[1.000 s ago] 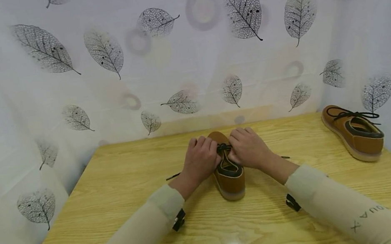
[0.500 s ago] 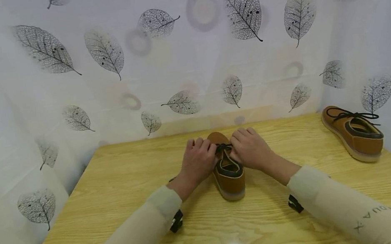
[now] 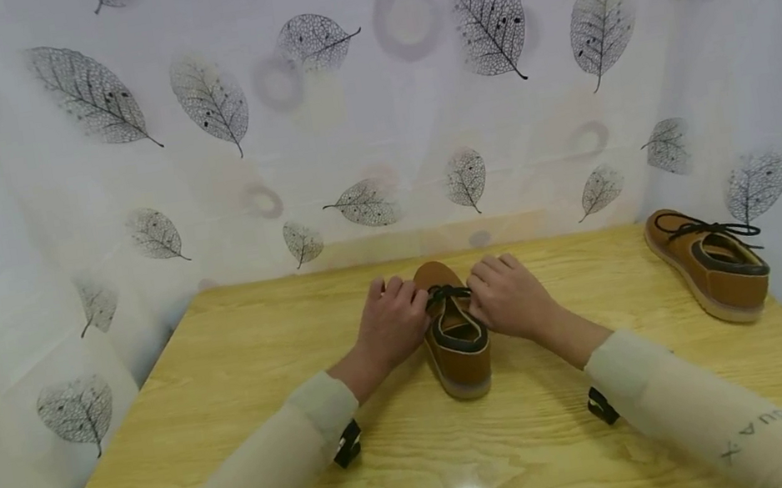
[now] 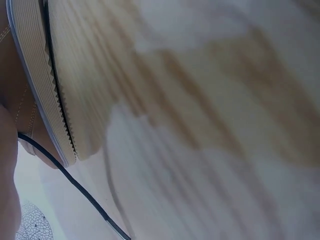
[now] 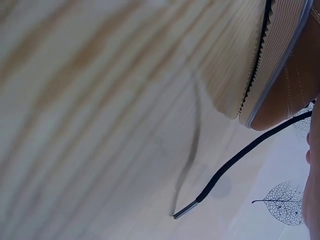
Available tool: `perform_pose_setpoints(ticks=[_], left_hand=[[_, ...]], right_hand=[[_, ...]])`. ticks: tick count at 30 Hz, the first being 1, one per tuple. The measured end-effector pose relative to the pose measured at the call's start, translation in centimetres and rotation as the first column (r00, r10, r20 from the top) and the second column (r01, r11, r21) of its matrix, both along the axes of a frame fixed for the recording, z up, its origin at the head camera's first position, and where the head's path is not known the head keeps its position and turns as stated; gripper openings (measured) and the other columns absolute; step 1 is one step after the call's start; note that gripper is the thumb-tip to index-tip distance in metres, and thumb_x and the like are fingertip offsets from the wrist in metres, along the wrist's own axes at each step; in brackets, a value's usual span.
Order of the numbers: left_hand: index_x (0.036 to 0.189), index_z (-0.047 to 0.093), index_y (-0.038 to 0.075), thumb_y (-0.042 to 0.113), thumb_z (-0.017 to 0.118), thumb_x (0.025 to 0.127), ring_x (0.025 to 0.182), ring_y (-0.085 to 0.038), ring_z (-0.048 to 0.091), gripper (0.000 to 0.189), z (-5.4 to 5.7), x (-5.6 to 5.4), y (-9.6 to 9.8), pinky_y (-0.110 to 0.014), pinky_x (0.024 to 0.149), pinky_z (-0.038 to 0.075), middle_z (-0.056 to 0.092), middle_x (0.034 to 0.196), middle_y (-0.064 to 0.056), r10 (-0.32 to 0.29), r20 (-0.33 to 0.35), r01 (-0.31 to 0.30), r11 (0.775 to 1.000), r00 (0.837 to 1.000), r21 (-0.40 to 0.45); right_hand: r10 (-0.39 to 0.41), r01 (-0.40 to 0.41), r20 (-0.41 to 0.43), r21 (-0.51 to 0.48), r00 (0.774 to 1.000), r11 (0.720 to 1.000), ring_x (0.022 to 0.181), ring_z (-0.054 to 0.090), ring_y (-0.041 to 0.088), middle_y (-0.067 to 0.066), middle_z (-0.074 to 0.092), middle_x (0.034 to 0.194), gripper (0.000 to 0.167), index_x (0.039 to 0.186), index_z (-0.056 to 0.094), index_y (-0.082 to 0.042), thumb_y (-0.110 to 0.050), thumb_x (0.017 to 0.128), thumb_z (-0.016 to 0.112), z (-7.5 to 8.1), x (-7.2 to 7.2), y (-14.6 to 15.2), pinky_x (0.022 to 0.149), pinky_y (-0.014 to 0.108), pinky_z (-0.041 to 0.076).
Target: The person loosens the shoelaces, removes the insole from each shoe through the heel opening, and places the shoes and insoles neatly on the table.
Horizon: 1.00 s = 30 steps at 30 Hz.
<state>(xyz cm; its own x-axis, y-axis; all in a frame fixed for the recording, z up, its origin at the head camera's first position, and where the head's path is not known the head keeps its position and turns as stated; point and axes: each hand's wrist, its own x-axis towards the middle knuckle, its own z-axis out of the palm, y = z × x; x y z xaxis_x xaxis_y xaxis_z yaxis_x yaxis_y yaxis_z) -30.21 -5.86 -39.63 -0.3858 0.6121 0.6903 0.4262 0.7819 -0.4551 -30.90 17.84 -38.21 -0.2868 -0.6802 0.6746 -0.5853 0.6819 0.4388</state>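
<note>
Perhaps uneven tugging could skew the black lace (image 3: 447, 293) that the left hand (image 3: 393, 321) and right hand (image 3: 510, 295) grip mid-frame.

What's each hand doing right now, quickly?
Left hand: closed, holding the middle shoe's lace.
Right hand: closed, holding the same lace from the other side.

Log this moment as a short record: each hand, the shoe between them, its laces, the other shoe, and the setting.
Left hand: fingers curled, holding black laces
Right hand: fingers curled, holding the laces opposite
Centre shoe: brown, toe pointing away from the person
Lace ends: one trailing beyond each hand
Table: light wood grain
Second shoe: brown, table's far right, laced in a bow
Backdrop: pale, leaf-printed
</note>
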Motion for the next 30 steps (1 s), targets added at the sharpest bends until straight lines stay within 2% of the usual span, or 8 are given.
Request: perform_pose_setpoints(ticks=[4, 12, 20, 26, 30], left_hand=[[0.082, 0.067, 0.016, 0.024, 0.054, 0.095, 0.079, -0.024, 0.054, 0.02, 0.1, 0.1, -0.2, -0.042, 0.081, 0.038, 0.068, 0.087, -0.002, 0.007, 0.007, -0.007, 1.0, 1.0, -0.019], [0.084, 0.068, 0.013, 0.028, 0.065, 0.089, 0.079, -0.024, 0.054, 0.017, 0.1, 0.1, -1.2, -0.043, 0.082, 0.038, 0.066, 0.083, -0.003, -0.013, 0.038, 0.014, 1.0, 0.999, -0.028], [0.081, 0.065, 0.015, 0.029, 0.06, 0.091, 0.077, -0.023, 0.053, 0.018, -0.2, -0.2, -1.6, -0.042, 0.081, 0.037, 0.064, 0.082, -0.002, -0.008, 0.034, 0.01, 0.997, 0.999, -0.073], [0.082, 0.067, 0.015, 0.035, 0.063, 0.09, 0.079, -0.024, 0.053, 0.022, -0.4, -0.3, -1.9, -0.044, 0.082, 0.037, 0.064, 0.081, -0.002, -0.032, 0.031, 0.034, 0.998, 0.999, -0.058], [0.08, 0.068, 0.016, 0.034, 0.062, 0.091, 0.079, -0.025, 0.054, 0.021, -0.5, -0.4, -2.3, -0.044, 0.083, 0.038, 0.064, 0.08, -0.002, -0.028, 0.026, 0.029, 0.998, 0.999, -0.05]], right_hand=[[0.021, -0.021, -0.027, -0.005, 0.999, 1.0, 0.077, 0.058, 0.029, 0.011, 0.061, 0.082, 0.027, 0.078, 0.06, -0.004, -0.019, 0.089, 0.041, -0.1, -0.1, 0.3, 0.068, 0.042, 0.045], [0.032, -0.032, -0.04, -0.007, 0.999, 0.999, 0.075, 0.058, 0.03, 0.01, 0.061, 0.079, 0.026, 0.076, 0.059, -0.004, -0.018, 0.087, 0.04, -0.3, -0.1, 0.7, 0.067, 0.042, 0.046], [0.022, -0.023, -0.066, -0.015, 0.998, 1.0, 0.073, 0.057, 0.03, 0.009, 0.061, 0.075, 0.029, 0.072, 0.06, -0.006, -0.018, 0.088, 0.04, -0.4, -0.1, 1.3, 0.066, 0.043, 0.046], [0.009, -0.009, -0.084, -0.009, 0.996, 1.0, 0.071, 0.056, 0.029, 0.008, 0.06, 0.072, 0.031, 0.068, 0.058, -0.008, -0.019, 0.088, 0.038, -0.5, 0.0, 1.6, 0.066, 0.041, 0.044], [0.002, -0.003, -0.085, -0.005, 0.996, 1.0, 0.071, 0.056, 0.029, 0.008, 0.06, 0.072, 0.031, 0.068, 0.058, -0.008, -0.019, 0.088, 0.037, -0.4, -0.1, 2.0, 0.066, 0.042, 0.044]])
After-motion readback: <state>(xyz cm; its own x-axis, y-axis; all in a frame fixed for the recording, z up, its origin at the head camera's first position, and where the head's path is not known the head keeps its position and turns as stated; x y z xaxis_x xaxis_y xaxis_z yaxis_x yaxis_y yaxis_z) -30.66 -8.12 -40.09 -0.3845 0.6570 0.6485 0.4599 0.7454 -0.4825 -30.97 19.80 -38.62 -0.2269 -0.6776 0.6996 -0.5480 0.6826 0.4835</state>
